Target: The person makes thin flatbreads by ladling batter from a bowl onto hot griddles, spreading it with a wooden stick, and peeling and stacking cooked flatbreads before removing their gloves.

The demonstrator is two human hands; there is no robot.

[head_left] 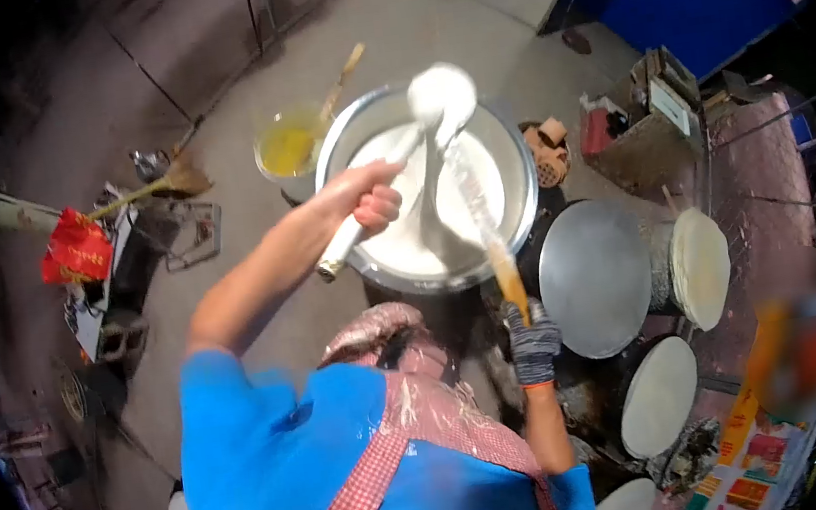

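Note:
My bare left hand [366,199] is closed round the pale handle of a ladle [339,248]. The ladle's bowl, blurred and coated in white batter, is raised over the far side of a large metal basin [526,181]. White batter [388,242] fills the lower part of that basin. In a grey knitted glove, my right hand [533,343] grips the wooden handle of a long spatula [504,269]. Its batter-smeared blade reaches over the basin's right side towards the ladle. Whether blade and ladle touch, I cannot tell.
A bowl of yellow liquid [289,150] with a wooden-handled brush stands left of the basin. To the right are a round griddle [596,277], a stack of flatbreads [702,270] and another pale round surface [660,397]. Behind them stands a metal box [641,133].

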